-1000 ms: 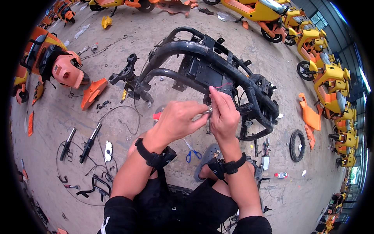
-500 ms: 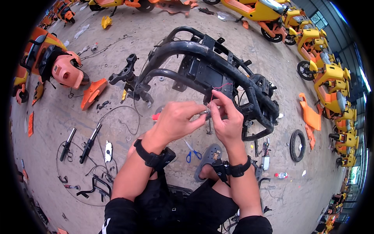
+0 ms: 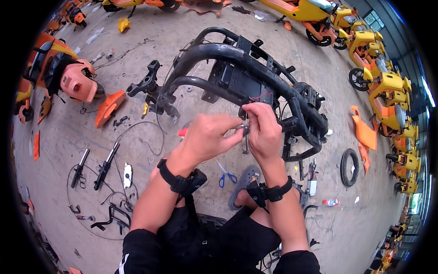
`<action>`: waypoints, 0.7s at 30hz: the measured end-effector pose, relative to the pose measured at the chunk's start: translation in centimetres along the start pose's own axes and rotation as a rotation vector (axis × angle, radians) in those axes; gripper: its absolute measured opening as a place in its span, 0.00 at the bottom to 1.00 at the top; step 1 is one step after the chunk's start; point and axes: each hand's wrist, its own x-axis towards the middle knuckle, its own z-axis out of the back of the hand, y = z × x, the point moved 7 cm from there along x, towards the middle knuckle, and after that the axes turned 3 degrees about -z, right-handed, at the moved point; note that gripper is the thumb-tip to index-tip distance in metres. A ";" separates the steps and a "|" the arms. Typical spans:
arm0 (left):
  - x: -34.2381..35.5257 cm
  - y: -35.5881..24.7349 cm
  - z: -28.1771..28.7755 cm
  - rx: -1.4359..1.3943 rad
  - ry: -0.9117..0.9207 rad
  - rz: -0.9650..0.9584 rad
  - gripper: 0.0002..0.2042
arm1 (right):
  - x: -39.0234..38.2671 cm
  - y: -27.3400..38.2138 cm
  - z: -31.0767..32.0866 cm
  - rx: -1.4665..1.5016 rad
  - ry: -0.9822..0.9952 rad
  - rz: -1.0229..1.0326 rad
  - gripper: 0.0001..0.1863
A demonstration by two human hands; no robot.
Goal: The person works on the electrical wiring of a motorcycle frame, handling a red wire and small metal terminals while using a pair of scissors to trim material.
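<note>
My left hand and my right hand meet above the near side of a black scooter frame. The left fingertips pinch a small metallic piece, too small to name exactly. Closed beside it, the right thumb and fingers grip the end of a thin red wire, which runs back to the frame; its gripped end is hidden.
Scissors with blue handles lie on the floor near my shoe. Fork tubes and cables are at left, beyond them an orange panel. At right are a tyre, a bottle and rows of yellow scooters.
My right fingers have closed in and curled further over the small piece, beside the left fingertips. Less of the red wire shows above them. Both hands stay in nearly the same place.
</note>
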 end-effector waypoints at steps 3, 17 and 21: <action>0.0 -0.1 -0.1 0.009 0.007 -0.005 0.08 | -0.4 -0.1 -0.3 -0.028 -0.007 -0.023 0.07; -0.1 0.1 -0.1 -0.048 -0.001 0.054 0.07 | -0.1 -1.6 0.0 0.156 0.143 -0.169 0.13; -0.1 0.0 0.0 -0.045 -0.005 0.052 0.07 | -0.2 -1.7 0.1 0.173 0.144 -0.124 0.11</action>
